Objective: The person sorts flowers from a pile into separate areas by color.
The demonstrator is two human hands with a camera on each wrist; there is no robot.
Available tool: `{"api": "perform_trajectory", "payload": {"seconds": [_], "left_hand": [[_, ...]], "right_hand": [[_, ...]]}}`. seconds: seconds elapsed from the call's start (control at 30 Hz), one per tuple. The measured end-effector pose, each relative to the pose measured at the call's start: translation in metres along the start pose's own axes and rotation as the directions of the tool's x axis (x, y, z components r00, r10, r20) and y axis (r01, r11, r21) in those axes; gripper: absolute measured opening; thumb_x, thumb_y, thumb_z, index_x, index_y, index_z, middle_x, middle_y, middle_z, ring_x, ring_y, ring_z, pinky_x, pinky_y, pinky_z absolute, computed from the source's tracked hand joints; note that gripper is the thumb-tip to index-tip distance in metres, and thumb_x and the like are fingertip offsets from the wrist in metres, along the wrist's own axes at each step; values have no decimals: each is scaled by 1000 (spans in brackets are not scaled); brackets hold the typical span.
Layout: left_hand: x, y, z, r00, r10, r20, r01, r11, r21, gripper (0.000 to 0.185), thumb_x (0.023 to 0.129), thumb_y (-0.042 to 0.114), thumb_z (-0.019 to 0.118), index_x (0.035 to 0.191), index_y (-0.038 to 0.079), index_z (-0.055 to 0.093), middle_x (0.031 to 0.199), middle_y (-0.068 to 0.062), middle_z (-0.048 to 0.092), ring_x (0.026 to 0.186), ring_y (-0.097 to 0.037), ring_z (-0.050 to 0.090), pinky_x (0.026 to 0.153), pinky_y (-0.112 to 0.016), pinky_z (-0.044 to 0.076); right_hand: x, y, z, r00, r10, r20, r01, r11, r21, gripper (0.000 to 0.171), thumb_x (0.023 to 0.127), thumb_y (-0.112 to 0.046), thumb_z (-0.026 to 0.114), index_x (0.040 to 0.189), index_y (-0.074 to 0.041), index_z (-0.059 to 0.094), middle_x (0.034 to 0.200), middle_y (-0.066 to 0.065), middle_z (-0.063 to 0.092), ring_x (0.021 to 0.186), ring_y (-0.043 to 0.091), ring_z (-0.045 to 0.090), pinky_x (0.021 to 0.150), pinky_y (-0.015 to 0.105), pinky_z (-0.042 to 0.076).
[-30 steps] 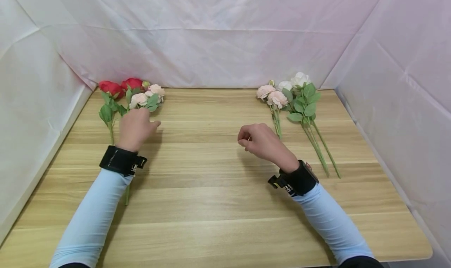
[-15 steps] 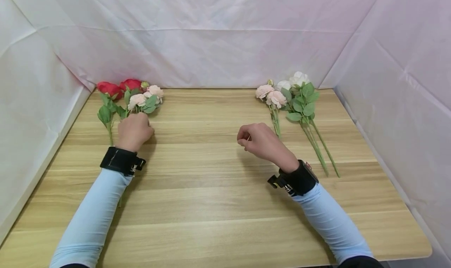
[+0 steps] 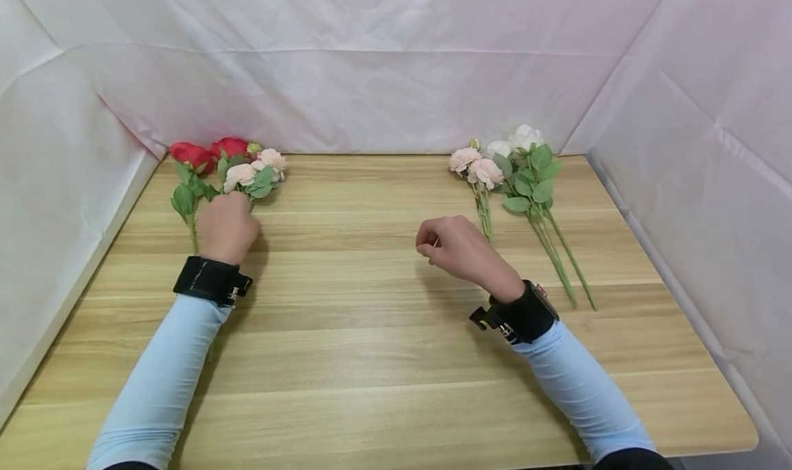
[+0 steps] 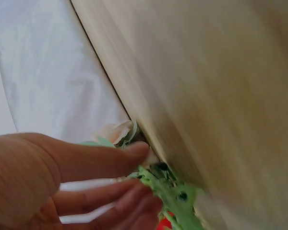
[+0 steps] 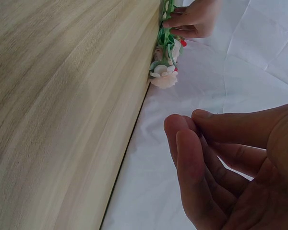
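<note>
I am working at a wooden table (image 3: pixel 371 360) with pale, lengthwise grain, enclosed by white sheeting at the back and both sides. Two groups of flowers lie directly on it. At the far left: red roses (image 3: pixel 193 155) nearest the left edge, with a pink sprig (image 3: pixel 254 173) just beside them; their stems run toward me. At the far right: a pink stem (image 3: pixel 478 169) and, just beside it toward the right edge, a white stem (image 3: pixel 531 161) with round green leaves, its stalks running down the table toward the right. The two groups lie well apart.
</note>
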State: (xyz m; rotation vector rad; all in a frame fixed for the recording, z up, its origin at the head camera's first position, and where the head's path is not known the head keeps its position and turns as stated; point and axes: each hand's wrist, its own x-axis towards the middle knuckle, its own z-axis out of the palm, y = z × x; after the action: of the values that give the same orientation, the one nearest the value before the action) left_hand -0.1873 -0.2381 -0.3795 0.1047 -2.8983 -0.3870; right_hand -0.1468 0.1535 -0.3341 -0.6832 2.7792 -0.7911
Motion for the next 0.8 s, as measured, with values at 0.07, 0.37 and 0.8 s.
{"api": "perform_trajectory", "payload": {"seconds": [0.07,0.37,0.8], "left_hand": [[0,-3,-1,1000,-28,5,28,1000,8,26,79,-1,55,55,7,49,56,-10,48,52,-31,53,39,-44,34],[3,-9,-2,993,-96,72,93,995,42,26,82,5,61,58,7,51,65,-16,55,67,-42,62,48,-50,39],[2,-8,-5,991,-86,106,84,996,22,25,80,4,60,58,8,49,65,-15,54,64,-38,59,48,-50,40]], "right_hand": [[0,0,0,1000,-3,3,3,1000,-2,10,98,-12,68,99,-7,77,88,10,78,65,8,68,63,30,51],[0,0,1,1000,-5,8,5,1000,-13,10,98,-12,68,99,-7,77,89,10,79,64,7,68,63,30,51],[1,1,3,1000,-18,0,18,1000,-22,9,98,-13,69,98,-8,77,87,6,78,63,6,67,62,29,50]]}}
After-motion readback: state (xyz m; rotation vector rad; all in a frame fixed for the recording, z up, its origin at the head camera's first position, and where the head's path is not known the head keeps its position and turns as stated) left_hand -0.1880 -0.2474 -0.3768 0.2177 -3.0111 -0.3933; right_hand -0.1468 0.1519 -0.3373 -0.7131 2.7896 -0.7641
